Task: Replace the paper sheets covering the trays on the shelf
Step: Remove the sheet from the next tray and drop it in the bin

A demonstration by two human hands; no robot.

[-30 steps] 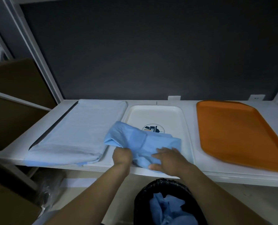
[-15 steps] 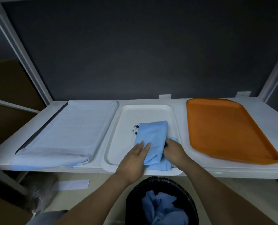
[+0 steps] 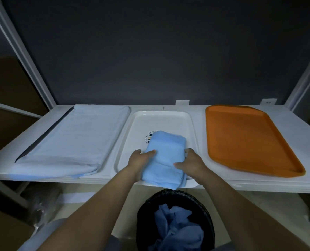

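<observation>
Putting a cover on the middle white tray [image 3: 161, 115]. Gripping the folded blue sheet [image 3: 166, 156] by its sides with left hand [image 3: 140, 161] and right hand [image 3: 193, 163]. Next, likely: unfold, spread flat.

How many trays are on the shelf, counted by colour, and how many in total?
White tray: 1
Orange tray: 1
Dark tray, under a pale blue sheet, only its edge showing: 1
Total: 3
</observation>
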